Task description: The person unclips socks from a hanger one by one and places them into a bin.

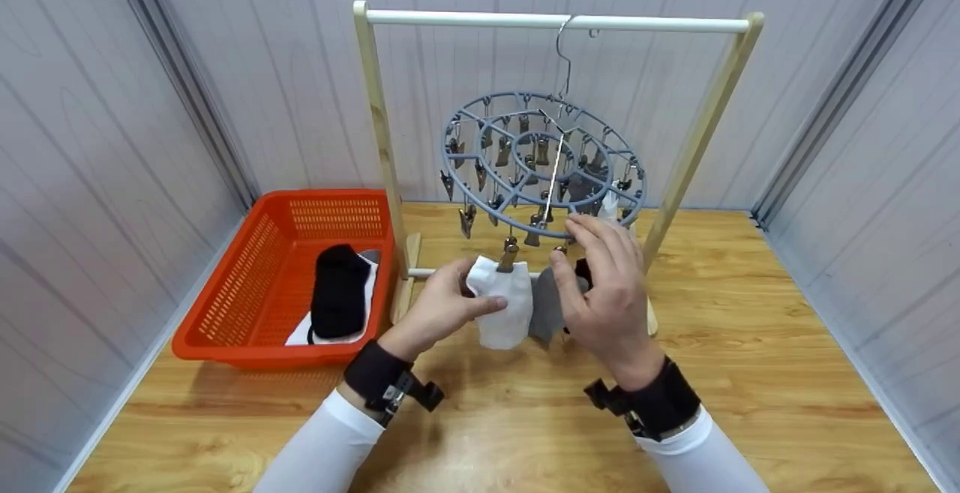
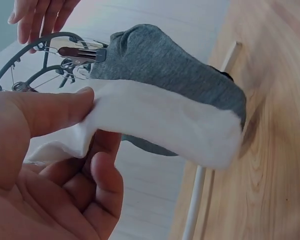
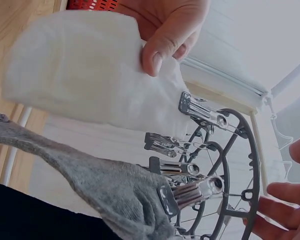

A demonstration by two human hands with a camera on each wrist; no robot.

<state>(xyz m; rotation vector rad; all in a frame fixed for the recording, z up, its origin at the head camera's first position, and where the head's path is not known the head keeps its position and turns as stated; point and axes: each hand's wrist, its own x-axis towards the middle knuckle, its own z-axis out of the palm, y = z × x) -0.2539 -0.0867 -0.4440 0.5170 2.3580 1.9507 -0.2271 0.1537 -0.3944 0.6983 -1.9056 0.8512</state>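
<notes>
Nearest the person, the front strip of the wooden table lies bare between the two white sleeves, with more open board out to the right edge. The left hand has its grip pinched on the upper edge of the white sock, thumb on one face and fingers behind. The right hand is released, fingers straight and spread, their tips at the rim of the round grey clip hanger; it holds nothing.

The white sock hangs from a metal clip at the hanger's near rim, just above the table. It is short, plain and soft, slightly creased at the pinch. Just beside it, touching, a grey sock hangs from the next clip.

Left of the wooden frame, an orange basket sits close to the left wall, holding a black sock. Grey walls close in behind and on both sides.
</notes>
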